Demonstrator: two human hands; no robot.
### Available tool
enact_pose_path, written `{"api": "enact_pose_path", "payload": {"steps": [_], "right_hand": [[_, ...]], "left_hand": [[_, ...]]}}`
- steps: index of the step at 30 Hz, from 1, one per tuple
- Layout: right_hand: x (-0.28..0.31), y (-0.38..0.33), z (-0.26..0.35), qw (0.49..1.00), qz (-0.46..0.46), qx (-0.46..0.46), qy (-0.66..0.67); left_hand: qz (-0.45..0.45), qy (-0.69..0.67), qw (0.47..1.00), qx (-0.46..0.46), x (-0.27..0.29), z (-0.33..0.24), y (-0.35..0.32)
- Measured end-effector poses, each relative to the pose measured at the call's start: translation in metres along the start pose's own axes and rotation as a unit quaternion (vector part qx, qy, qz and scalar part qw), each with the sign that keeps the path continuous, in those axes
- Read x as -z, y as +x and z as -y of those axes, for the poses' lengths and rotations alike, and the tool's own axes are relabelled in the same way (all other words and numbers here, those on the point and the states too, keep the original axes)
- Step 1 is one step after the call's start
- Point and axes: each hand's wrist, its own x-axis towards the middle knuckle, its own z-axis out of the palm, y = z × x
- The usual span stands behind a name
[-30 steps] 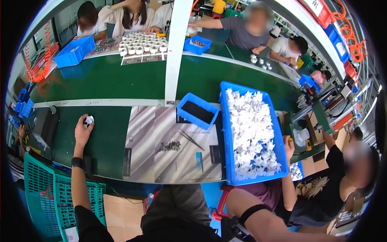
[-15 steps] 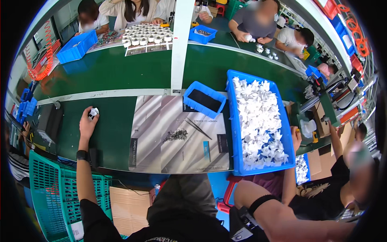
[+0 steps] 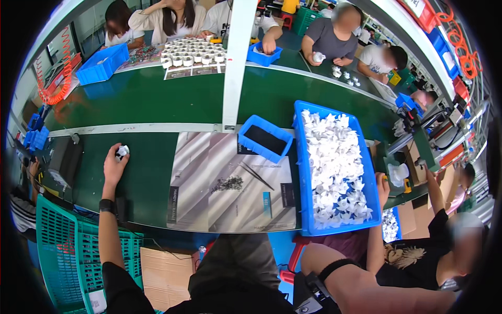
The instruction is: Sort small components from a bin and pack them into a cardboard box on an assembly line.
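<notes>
Left hand (image 3: 114,166) clasping a small white part (image 3: 122,152) near the green worktop's (image 3: 151,99) left edge. Right hand out of view, grip untold. Blue bin (image 3: 303,172) at the right edge heaped with white parts (image 3: 337,167), so plenty left.

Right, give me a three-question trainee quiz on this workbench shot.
1. True or false: the left hand rests on the green table with a small white part at its fingertips.
2. What fills the large blue bin? A. small white parts B. green cups C. coiled orange hose
3. Fill in: the tweezers lie on the silver ____.

Key: 1 true. 2 A. 3 mat. The right hand cannot be seen; only its forearm shows at the lower edge.
</notes>
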Motion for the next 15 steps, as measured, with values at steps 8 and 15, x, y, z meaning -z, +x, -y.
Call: {"api": "enact_pose_path", "payload": {"steps": [8,15], "right_hand": [[-0.009,-0.006,-0.005,1.0,-0.012,-0.003,0.001],[-0.015,-0.01,-0.006,1.0,-0.026,0.002,-0.006]], "left_hand": [[0.004,0.003,1.0,0.007,0.001,-0.01,0.003],[0.003,0.015,1.0,0.019,-0.009,-0.027,0.003]]}}
